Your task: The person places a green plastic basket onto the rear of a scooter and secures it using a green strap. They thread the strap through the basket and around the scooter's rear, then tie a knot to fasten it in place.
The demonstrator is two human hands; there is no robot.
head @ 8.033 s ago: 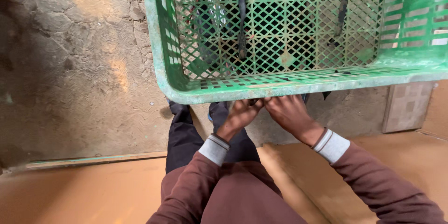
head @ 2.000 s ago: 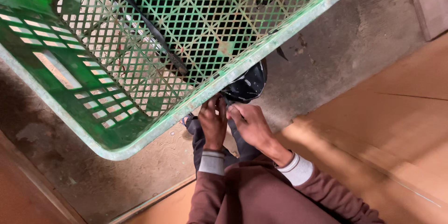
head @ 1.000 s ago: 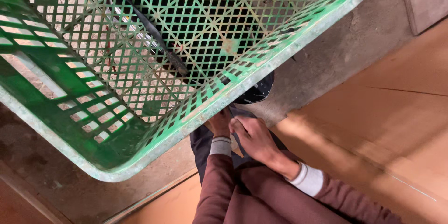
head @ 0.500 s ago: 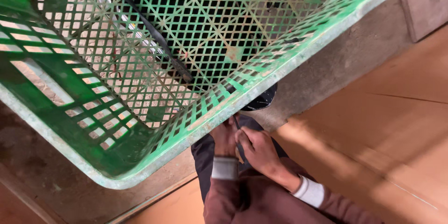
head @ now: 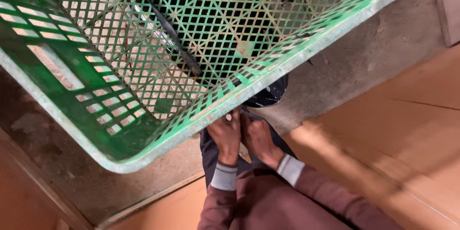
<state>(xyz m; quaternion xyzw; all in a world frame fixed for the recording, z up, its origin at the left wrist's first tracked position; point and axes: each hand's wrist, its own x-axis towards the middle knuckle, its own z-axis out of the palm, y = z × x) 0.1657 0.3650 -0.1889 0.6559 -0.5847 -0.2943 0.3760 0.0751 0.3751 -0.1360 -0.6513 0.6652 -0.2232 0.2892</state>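
My left hand (head: 226, 134) and my right hand (head: 259, 137) are pressed side by side just below the rim of a large green lattice crate (head: 143, 129). Their fingers are curled, and the fingertips reach up to the rim, partly hidden by it. I cannot make out anything between them. Both arms wear maroon sleeves with grey cuffs (head: 224, 176). Under the hands are dark trousers (head: 211, 151) and a dark speckled shoe (head: 268, 96).
The crate fills the upper left of the view. A dark strap (head: 165, 28) and black shapes show through its mesh. Rough grey concrete floor (head: 369, 52) lies beneath, and brown board sheets (head: 383, 134) cover the right and lower side.
The crate's rim now sits lower, covering more of the shoe. My hands have drawn close together and risen to the rim; my right hand no longer lies across the left.
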